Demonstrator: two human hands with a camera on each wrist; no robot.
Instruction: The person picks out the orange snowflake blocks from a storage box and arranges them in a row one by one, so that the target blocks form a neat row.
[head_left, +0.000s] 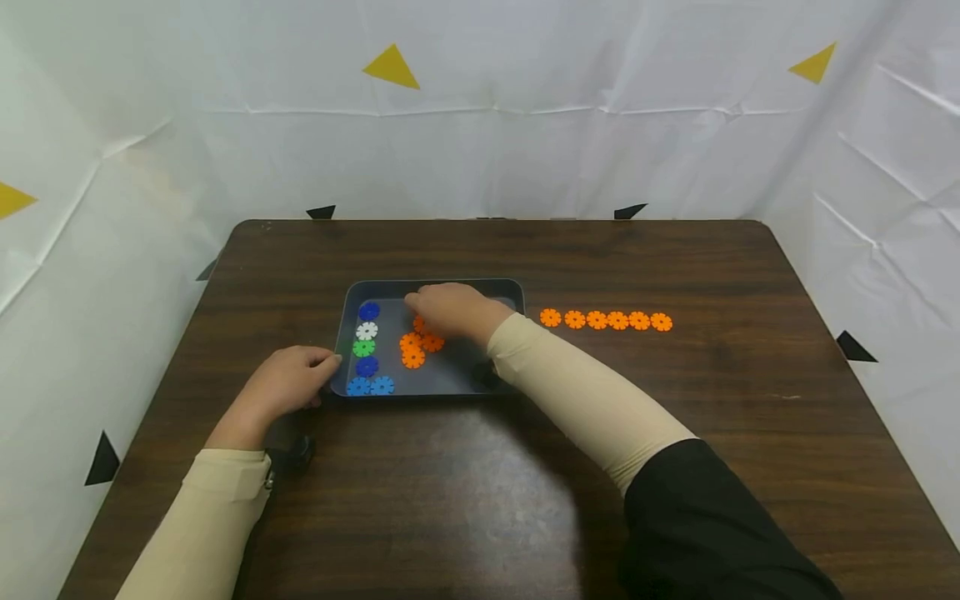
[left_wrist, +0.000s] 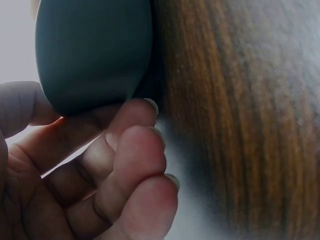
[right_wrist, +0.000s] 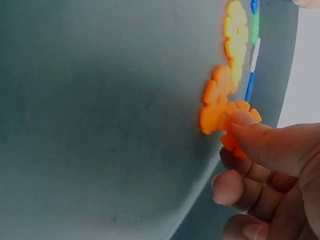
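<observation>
Currently the worktop (head_left: 525, 467) carries a grey tray (head_left: 442, 379). Left hand (head_left: 288, 383) grips its near-left corner. Right hand (head_left: 450, 308) apparently pinches an orange disc (right_wrist: 239, 131) inside the tray; a loose pinch could drop it onto neighbouring orange discs (head_left: 414, 348).

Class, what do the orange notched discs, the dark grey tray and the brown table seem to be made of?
Orange notched discs: probably plastic, bright uniform colour, moulded notches. Dark grey tray: likely matte plastic, rounded corners. Brown table: wood or wood-look laminate, visible grain, slight sheen.
</observation>
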